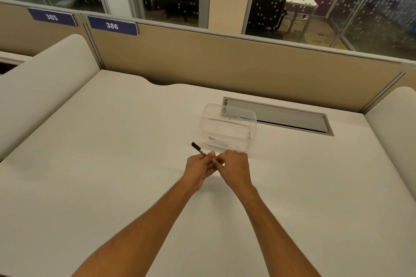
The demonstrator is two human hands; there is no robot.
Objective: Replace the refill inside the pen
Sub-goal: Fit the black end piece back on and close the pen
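Pen (199, 149) over white desk (112, 164), glass-walled office.

clear plastic box (228, 129), matt desk (112, 153)

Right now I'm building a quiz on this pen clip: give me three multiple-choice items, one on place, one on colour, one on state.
1. Where is the clear plastic container?
A. Just beyond the hands
B. Left edge of the desk
C. On the partition

2. What colour is the cap of the pen?
A. Red
B. Black
C. Green

3. How is the pen held?
A. Lying loose on the desk
B. Left hand only
C. Both hands grip it

Answers: 1 A, it sits on the desk behind the hands. 2 B, the end sticking out is black. 3 C, the left hand and right hand meet on it.
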